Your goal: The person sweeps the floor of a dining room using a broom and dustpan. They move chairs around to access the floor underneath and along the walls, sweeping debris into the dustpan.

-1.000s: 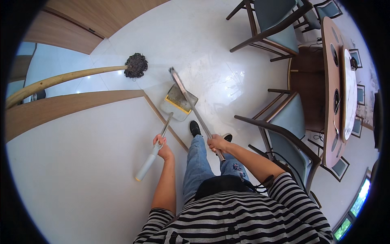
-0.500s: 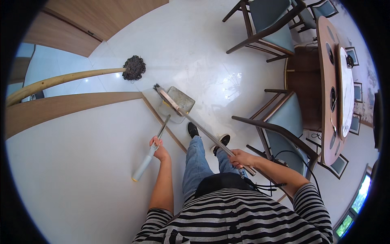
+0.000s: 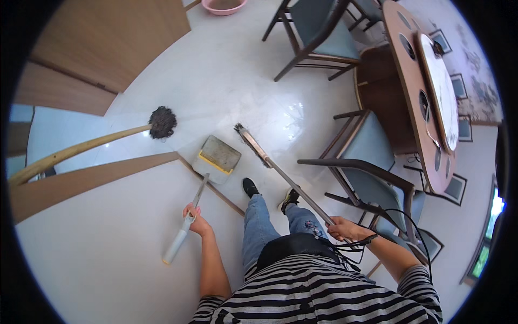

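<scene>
My left hand (image 3: 195, 218) is closed round the light-blue grip of a long-handled dustpan (image 3: 220, 153). The grey pan with its yellow strip is low by the floor, near the end of the wall. In my right hand (image 3: 346, 230) is the metal handle of a broom (image 3: 256, 147). Its narrow head, with dark bristles or lint at the far end, is down at the floor to the right of the dustpan and apart from it. My two dark shoes (image 3: 250, 187) stand behind both tools.
A mop (image 3: 162, 122) with a wooden handle leans out at the left, its dark head on the floor. Chairs (image 3: 372, 141) and a round table (image 3: 406, 81) fill the right side. A pink basin (image 3: 224, 6) sits at the far edge. Wooden door panels (image 3: 108, 48) are far left.
The broom head has moved right, off the dustpan it overlapped. The dustpan has shifted slightly left and shows more of its pan. The view has turned, bringing the pink basin in.
</scene>
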### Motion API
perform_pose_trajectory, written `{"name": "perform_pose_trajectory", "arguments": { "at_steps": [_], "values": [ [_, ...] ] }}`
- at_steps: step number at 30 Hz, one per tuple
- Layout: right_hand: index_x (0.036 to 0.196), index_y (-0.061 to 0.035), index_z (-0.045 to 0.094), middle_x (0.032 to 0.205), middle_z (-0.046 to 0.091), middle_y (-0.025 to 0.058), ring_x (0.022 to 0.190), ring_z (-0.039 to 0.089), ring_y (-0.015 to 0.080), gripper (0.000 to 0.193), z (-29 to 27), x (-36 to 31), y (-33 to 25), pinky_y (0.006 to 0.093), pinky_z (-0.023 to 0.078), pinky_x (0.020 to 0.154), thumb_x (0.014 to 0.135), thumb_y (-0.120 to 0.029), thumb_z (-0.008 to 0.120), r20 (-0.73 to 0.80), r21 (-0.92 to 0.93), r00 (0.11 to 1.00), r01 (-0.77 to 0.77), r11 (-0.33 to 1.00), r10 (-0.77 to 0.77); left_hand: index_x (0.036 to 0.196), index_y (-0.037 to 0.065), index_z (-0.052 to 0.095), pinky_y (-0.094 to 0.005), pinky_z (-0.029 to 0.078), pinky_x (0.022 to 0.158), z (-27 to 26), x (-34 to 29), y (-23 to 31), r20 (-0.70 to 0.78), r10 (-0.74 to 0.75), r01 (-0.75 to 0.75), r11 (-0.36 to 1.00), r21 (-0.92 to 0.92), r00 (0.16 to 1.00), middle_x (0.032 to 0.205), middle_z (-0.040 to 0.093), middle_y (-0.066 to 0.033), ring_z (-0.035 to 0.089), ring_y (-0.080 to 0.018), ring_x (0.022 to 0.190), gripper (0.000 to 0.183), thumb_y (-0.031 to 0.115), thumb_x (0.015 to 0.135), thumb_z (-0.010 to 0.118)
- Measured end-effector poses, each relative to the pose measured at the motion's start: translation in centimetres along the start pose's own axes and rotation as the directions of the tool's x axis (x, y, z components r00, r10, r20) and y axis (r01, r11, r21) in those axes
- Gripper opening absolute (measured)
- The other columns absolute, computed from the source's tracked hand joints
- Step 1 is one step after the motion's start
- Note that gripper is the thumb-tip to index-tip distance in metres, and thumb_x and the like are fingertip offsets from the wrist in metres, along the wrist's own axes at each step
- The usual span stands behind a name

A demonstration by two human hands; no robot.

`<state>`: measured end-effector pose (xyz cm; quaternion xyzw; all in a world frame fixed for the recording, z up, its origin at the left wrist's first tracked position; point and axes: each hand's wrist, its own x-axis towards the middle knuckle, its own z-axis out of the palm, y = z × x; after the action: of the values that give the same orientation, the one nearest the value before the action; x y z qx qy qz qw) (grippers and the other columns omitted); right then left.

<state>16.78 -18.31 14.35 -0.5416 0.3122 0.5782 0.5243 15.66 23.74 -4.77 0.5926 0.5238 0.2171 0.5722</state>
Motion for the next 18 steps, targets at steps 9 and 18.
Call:
{"name": "perform_pose_trajectory", "arguments": {
  "at_steps": [9,18],
  "values": [
    [0.080,-0.0050,0.041,0.054,0.039,-0.0023,0.039,0.033,0.0037,0.007,-2.0,2.5,6.1,0.0169,0.026,0.031,0.078,-0.003,0.047,-0.013,0.198,1.000,0.021,0.980,-0.019,0.095,0.003,0.051,-0.0302,0.051,0.066,2.0,5.2,-3.1,-0.072,-0.192,0.187,0.980,-0.074,0.979,0.095,0.054,-0.0116,0.057,-0.0235,0.076,0.033,0.022,0.073,0.066],
    [0.067,-0.0056,0.044,0.050,0.042,-0.0026,0.038,0.036,0.0057,0.011,-5.4,2.1,15.5,0.0207,0.028,0.032,0.076,-0.012,0.049,-0.009,0.034,0.997,0.081,0.996,-0.080,0.117,-0.001,0.037,-0.0331,0.050,0.067,-0.7,3.4,-5.7,0.053,-0.445,0.429,0.884,0.185,0.894,0.110,0.046,-0.0167,0.055,-0.0335,0.082,0.067,0.034,0.070,0.069]
  ]
}}
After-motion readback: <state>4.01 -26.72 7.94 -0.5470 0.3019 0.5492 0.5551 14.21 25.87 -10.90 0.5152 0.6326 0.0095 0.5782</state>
